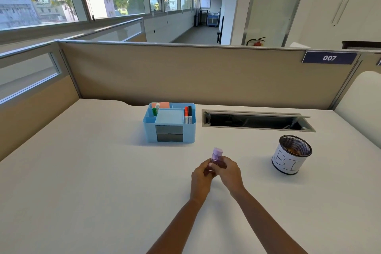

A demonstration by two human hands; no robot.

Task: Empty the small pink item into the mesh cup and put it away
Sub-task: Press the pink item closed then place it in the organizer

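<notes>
A small pink-purple translucent item [216, 155] is held above the desk's middle, between both hands. My left hand [202, 177] grips its lower part from the left. My right hand [231, 171] holds it from the right, fingers wrapped over its middle; the top end sticks up free. The black mesh cup [292, 153], wrapped in white paper with "BI" written on it, stands to the right, well apart from my hands. Something brownish lies inside it, too dim to name.
A blue desk organiser [169, 122] with markers, sticky notes and two grey drawers stands behind my hands. An open cable slot [257, 120] is sunk into the white desk [82, 171] at the back right. A beige partition closes the far edge.
</notes>
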